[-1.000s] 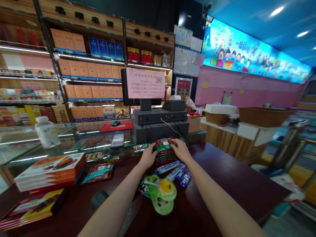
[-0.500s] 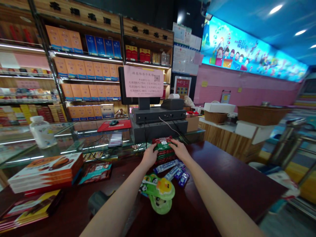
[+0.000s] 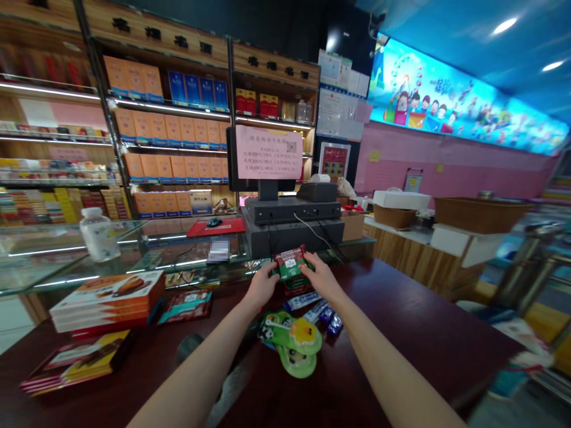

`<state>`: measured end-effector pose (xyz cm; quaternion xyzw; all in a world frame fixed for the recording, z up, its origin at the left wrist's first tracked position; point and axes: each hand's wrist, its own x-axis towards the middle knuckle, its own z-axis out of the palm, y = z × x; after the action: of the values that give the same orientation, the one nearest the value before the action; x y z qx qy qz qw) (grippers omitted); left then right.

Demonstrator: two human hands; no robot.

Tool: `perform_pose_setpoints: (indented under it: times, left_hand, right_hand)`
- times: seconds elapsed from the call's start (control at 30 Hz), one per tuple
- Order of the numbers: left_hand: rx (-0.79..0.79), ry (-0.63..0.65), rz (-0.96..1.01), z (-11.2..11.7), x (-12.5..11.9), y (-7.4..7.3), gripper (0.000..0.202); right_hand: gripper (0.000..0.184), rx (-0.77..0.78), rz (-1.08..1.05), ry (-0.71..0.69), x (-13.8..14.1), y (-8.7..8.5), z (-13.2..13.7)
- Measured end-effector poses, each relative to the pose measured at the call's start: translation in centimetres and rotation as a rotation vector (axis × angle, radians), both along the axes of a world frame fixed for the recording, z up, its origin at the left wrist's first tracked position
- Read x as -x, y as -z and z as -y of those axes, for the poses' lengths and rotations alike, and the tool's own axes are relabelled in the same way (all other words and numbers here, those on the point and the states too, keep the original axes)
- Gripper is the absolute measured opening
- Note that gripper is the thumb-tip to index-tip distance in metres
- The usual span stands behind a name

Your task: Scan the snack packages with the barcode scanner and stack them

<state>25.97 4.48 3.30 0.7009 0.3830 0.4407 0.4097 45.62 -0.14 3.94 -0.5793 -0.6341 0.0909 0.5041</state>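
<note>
Here we have our left hand (image 3: 262,285) and our right hand (image 3: 323,276) pinching opposite ends of a flat red-and-green glossy packet (image 3: 291,261), fingers narrowed on its edges, right over a low stack of similar red-and-green packets (image 3: 298,286) at the far edge of the dark red-brown polished table (image 3: 410,315). Just beyond, the boxy dark-grey cash register (image 3: 294,211) blocks the far side. Nearer us, slim blue-and-white wrapped bars (image 3: 301,301) and green rounded plastic packs (image 3: 303,362) crowd between our forearms. Left, there's a stack of flat white-and-orange cardboard boxes (image 3: 104,306). Our left forearm partly covers a blurry dark object (image 3: 190,346) we can't identify; our fingers hide the packet's ends, and its small print escapes us.
</note>
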Motion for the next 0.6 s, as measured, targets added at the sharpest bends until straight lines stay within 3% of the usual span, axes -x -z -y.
perform_pose_setpoints:
  times: [0.17,0.37,0.6]
  left_hand:
    - [-0.021,0.002,-0.032,1.2,4.4,-0.7,0.045]
    - [-0.027,-0.062,-0.038,2.3,10.6,-1.3,0.045]
    - [0.032,-0.116,-0.017,3.2,16.7,-0.2,0.051]
  right_hand:
    - [0.045,-0.065,0.004,-0.104,3.0,0.7,-0.4]
    - [0.055,-0.001,0.012,-0.138,7.5,1.6,-0.5]
    - [0.063,0.049,0.001,-0.231,12.1,2.6,-0.1]
